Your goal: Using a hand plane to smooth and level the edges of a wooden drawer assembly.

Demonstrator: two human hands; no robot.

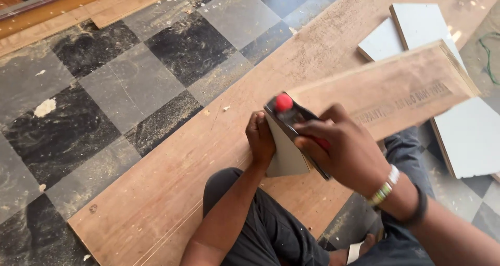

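My left hand grips the near end of a plywood piece held on edge; the piece has a pale grey laminated face and runs off to the right. My right hand closes around a dark hand plane with a red knob, set on the upper edge of that piece right beside my left hand. Both hands are over a long brown plywood board that lies on the floor. My knees in dark trousers rest on this board.
The floor is black and grey checkered tile strewn with sawdust. White laminated panels lie at the right. Wooden boards run along the top left. A green cord lies at the far right.
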